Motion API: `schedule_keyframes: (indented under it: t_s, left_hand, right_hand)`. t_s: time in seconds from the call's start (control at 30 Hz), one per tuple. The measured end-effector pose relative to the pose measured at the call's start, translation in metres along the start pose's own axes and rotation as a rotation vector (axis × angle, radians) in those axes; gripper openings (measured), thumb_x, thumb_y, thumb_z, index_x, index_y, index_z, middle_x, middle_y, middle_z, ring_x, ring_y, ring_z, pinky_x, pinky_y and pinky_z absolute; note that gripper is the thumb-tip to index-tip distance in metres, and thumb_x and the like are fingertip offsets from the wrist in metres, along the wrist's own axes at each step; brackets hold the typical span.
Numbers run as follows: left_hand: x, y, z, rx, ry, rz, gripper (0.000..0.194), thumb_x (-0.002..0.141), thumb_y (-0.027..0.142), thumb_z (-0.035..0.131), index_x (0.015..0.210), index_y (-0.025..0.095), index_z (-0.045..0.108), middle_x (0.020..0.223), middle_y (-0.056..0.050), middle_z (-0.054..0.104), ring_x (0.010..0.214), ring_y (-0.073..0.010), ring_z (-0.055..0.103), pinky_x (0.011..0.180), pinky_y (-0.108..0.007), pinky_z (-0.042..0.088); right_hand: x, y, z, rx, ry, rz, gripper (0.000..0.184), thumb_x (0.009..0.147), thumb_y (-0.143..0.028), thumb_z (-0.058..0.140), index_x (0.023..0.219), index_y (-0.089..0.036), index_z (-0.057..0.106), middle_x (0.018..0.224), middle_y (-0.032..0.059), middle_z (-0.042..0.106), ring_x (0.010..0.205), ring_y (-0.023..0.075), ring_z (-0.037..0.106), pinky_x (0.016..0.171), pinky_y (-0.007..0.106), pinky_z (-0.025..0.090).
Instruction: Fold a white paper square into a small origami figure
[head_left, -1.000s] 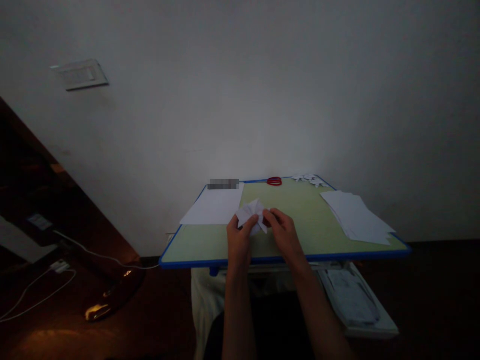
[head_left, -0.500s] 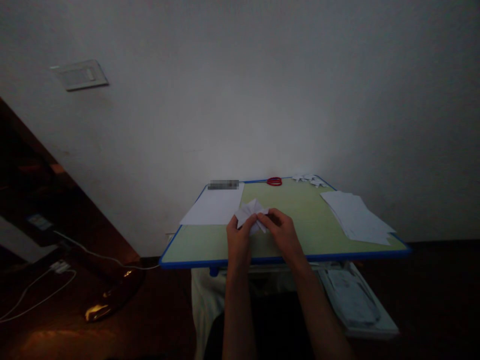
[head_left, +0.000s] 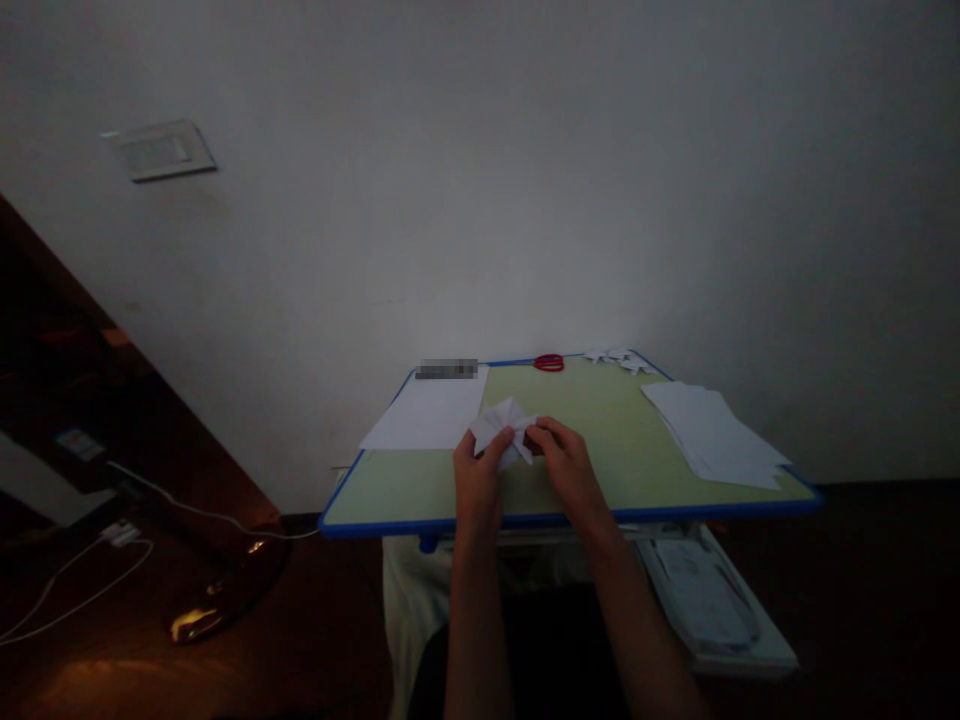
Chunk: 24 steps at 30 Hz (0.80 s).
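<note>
Creased white paper piece (head_left: 495, 422) pinched over a pale green, blue-edged worktop (head_left: 600, 440)

The paper is gripped at its left side between thumb and fingers by the left hand (head_left: 478, 468); its right edge is pinched by the right hand (head_left: 566, 462). A large white sheet (head_left: 424, 415) is laid at left, a white paper stack (head_left: 716, 435) at right. Red-handled scissors (head_left: 549, 363) and small folded white paper pieces (head_left: 619, 357) are placed along the far edge.

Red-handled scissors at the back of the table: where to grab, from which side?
Probably the red handles, coming from the near right. They're the broad, looped end, lying toward the right on the table; the wall close behind likely hinders a far-side approach.
</note>
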<state>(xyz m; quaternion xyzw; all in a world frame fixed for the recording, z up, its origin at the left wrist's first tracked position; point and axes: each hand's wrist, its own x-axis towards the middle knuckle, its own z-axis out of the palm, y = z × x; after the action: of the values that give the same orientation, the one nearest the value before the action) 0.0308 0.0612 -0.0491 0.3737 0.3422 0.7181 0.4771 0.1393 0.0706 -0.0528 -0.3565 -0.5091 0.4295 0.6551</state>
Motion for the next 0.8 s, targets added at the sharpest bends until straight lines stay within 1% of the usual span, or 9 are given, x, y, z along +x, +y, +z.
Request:
schedule_keyframes:
  t_s: [0.1, 0.23, 0.33, 0.53, 0.7, 0.8]
  left_hand:
    - [0.0003, -0.0005, -0.0007, 0.005, 0.005, -0.006, 0.039, 0.066, 0.031, 0.088, 0.100, 0.014, 0.076, 0.094, -0.008, 0.080, 0.082, -0.0208, 0.074, 0.081, -0.031, 0.054]
    - [0.0005, 0.0000, -0.0008, 0.010, 0.017, 0.003, 0.040, 0.064, 0.032, 0.088, 0.098, 0.014, 0.076, 0.095, -0.008, 0.080, 0.083, -0.0219, 0.074, 0.082, -0.033, 0.054]
    - [0.0002, 0.0008, -0.0005, 0.017, 0.009, 0.015, 0.039, 0.064, 0.031, 0.088, 0.097, 0.015, 0.077, 0.094, -0.007, 0.080, 0.084, -0.0216, 0.073, 0.083, -0.032, 0.053]
    - [-0.0005, 0.0016, 0.0000, 0.041, 0.000, 0.042, 0.034, 0.066, 0.031, 0.087, 0.095, 0.014, 0.078, 0.093, -0.006, 0.080, 0.082, -0.0203, 0.072, 0.082, -0.030, 0.052]
    - [0.0002, 0.0006, -0.0005, 0.043, -0.002, 0.031, 0.034, 0.066, 0.030, 0.087, 0.094, 0.014, 0.078, 0.092, -0.006, 0.079, 0.080, -0.0196, 0.071, 0.080, -0.030, 0.053]
    - [0.0011, -0.0004, -0.0014, 0.038, 0.005, 0.025, 0.034, 0.066, 0.030, 0.087, 0.094, 0.014, 0.078, 0.092, -0.006, 0.079, 0.080, -0.0198, 0.071, 0.081, -0.030, 0.052]
  right_hand:
    - [0.0000, -0.0007, -0.0002, 0.009, -0.001, 0.008, 0.022, 0.078, -0.040, 0.068, 0.067, -0.022, 0.062, 0.066, -0.0018, 0.060, 0.068, 0.0172, 0.055, 0.064, 0.028, 0.045]
    - [-0.0006, -0.0012, -0.0013, -0.006, -0.024, 0.025, 0.022, 0.074, -0.041, 0.075, 0.073, -0.020, 0.068, 0.071, 0.0000, 0.068, 0.071, 0.0188, 0.060, 0.067, 0.029, 0.047]
    - [-0.0012, -0.0005, -0.0019, -0.008, -0.038, 0.013, 0.022, 0.075, -0.041, 0.076, 0.076, -0.020, 0.069, 0.074, 0.0010, 0.071, 0.073, 0.0197, 0.063, 0.069, 0.030, 0.048]
    - [-0.0015, 0.0011, -0.0022, 0.006, -0.024, 0.005, 0.021, 0.075, -0.040, 0.077, 0.078, -0.021, 0.069, 0.074, 0.0011, 0.070, 0.074, 0.0201, 0.063, 0.069, 0.030, 0.047]
    - [-0.0013, 0.0032, -0.0033, -0.021, -0.037, -0.014, 0.020, 0.079, -0.038, 0.073, 0.073, -0.021, 0.066, 0.067, -0.0021, 0.063, 0.067, 0.0172, 0.056, 0.063, 0.027, 0.042]
    - [-0.0010, 0.0042, -0.0034, -0.019, -0.036, -0.016, 0.019, 0.080, -0.037, 0.071, 0.073, -0.021, 0.065, 0.069, -0.0024, 0.062, 0.067, 0.0163, 0.054, 0.062, 0.027, 0.041]
